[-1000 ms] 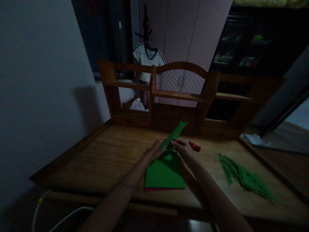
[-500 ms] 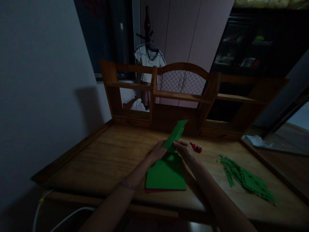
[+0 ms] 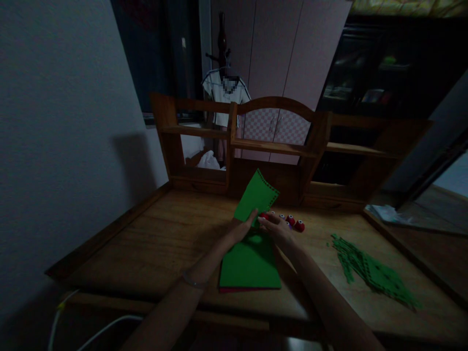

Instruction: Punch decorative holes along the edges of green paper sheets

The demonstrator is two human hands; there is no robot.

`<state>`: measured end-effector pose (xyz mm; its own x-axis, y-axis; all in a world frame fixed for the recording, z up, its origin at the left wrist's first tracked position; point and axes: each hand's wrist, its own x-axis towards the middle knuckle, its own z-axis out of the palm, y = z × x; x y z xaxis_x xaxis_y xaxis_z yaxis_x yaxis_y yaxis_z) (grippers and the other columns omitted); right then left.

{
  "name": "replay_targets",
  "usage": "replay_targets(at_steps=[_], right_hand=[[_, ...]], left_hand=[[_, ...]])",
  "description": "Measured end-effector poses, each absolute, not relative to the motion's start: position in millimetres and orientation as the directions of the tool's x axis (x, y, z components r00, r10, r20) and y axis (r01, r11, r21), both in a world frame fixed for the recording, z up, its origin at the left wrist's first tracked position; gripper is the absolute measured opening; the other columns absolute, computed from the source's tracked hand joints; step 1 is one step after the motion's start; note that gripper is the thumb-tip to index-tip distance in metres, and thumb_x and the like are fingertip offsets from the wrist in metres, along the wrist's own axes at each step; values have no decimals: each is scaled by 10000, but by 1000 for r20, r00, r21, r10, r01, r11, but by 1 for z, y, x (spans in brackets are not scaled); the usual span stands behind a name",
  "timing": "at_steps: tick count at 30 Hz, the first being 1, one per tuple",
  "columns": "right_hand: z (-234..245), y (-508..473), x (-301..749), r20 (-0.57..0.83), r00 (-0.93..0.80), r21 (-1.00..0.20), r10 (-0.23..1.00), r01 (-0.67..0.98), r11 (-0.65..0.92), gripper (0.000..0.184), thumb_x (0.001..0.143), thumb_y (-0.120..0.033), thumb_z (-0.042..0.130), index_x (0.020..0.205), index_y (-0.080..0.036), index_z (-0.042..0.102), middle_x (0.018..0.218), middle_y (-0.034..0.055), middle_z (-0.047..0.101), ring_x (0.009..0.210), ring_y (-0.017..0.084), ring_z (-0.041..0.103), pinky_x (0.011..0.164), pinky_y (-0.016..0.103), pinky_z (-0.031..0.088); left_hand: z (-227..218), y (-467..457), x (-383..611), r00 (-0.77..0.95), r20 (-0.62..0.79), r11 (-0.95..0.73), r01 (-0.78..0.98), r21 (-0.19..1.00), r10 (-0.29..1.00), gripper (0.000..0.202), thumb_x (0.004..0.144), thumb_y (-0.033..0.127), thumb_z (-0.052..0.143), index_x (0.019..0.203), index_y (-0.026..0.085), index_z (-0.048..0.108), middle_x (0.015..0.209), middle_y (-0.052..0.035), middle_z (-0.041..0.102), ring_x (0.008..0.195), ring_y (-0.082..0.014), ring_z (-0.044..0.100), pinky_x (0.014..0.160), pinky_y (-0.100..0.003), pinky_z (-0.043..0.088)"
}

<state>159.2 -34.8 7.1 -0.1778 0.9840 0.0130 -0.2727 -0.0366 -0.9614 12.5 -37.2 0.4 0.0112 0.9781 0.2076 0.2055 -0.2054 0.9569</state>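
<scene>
My left hand (image 3: 242, 230) grips the lower part of a green sheet (image 3: 255, 197) with the thumb in front. The sheet stands raised and tilted, with rows of small holes along its top and right edges. My right hand (image 3: 278, 231) is closed on a small red craft punch (image 3: 263, 215) at the sheet's lower right edge; the fingers partly hide it. Under both hands lies a stack of green sheets (image 3: 250, 265), with a red layer showing at its bottom edge. Just beyond my right hand are several similar red punches (image 3: 300, 225) with pale tops.
On the right of the wooden desk (image 3: 146, 234) lies a heap of punched green sheets and strips (image 3: 380, 275). A wooden shelf unit (image 3: 274, 146) runs along the back. White cables (image 3: 109, 325) hang at the front left, and a wall (image 3: 73, 146) borders the left side.
The raised green sheet has turned so its broad face now shows, its top shifting left. My left thumb has come round to the front. The right hand stays at its edge.
</scene>
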Motion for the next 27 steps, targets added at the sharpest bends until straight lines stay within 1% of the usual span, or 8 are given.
replay_targets(at_steps=[2, 6, 11, 16, 18, 21, 23, 27], right_hand=[[4, -33, 159, 11, -194, -952, 981, -302, -49, 366, 532, -279, 776, 850, -192, 616, 790, 10, 616, 677, 129, 582, 642, 259, 468], [1, -30, 160, -4, -209, -934, 978, -348, -78, 350, 539, -263, 775, 845, -194, 620, 803, 6, 615, 687, 124, 590, 660, 255, 479], [8, -33, 160, -9, -221, -946, 975, -315, -80, 287, 579, -301, 750, 811, -178, 632, 779, 16, 623, 686, 137, 606, 662, 257, 481], [10, -35, 163, -2, -241, -947, 971, -311, -79, 334, 561, -287, 765, 844, -182, 619, 800, 15, 628, 697, 138, 605, 669, 259, 474], [9, -34, 164, 8, -254, -957, 967, -284, -67, 346, 549, -298, 769, 834, -177, 615, 775, 14, 628, 683, 139, 602, 645, 256, 468], [7, -34, 165, 3, -263, -963, 965, -262, -68, 348, 547, -325, 764, 821, -171, 615, 767, 20, 631, 701, 152, 606, 645, 260, 468], [6, -33, 166, -4, -261, -959, 965, -273, -78, 339, 550, -324, 762, 814, -170, 615, 787, 24, 635, 740, 158, 609, 682, 268, 473], [3, -31, 167, -11, -251, -951, 968, -296, -88, 308, 559, -312, 761, 792, -172, 616, 800, 26, 640, 744, 151, 611, 724, 277, 475]], left_hand=[[3, -39, 11, -10, 236, -229, 214, 950, 972, 519, 768, 580, 418, 1127, 233, 562, 1204, -34, 547, 1149, -192, 463, 990, -298, 317], [8, -42, 10, -17, 214, -204, 243, 948, 977, 522, 771, 595, 395, 1077, 219, 588, 1144, -46, 589, 1081, -207, 520, 941, -301, 367], [11, -44, 11, -31, 227, -213, 238, 948, 973, 532, 779, 594, 380, 1102, 216, 569, 1157, -46, 580, 1077, -215, 521, 918, -307, 386], [13, -45, 9, -29, 248, -232, 257, 938, 968, 514, 783, 568, 399, 1125, 217, 553, 1194, -44, 552, 1158, -208, 450, 993, -313, 311], [13, -44, 9, -31, 244, -227, 273, 935, 969, 515, 778, 576, 401, 1077, 198, 582, 1141, -57, 587, 1152, -215, 455, 988, -318, 317], [11, -43, 9, -37, 231, -212, 276, 937, 972, 515, 774, 594, 388, 986, 187, 620, 1022, -62, 643, 1082, -225, 515, 933, -320, 371], [11, -42, 9, -66, 255, -230, 262, 937, 965, 502, 772, 589, 400, 1007, 200, 612, 1051, -53, 633, 1072, -219, 523, 927, -313, 375], [12, -42, 9, -111, 287, -254, 242, 936, 951, 531, 770, 575, 426, 1130, 205, 550, 1181, -57, 561, 1140, -214, 469, 987, -317, 317]])
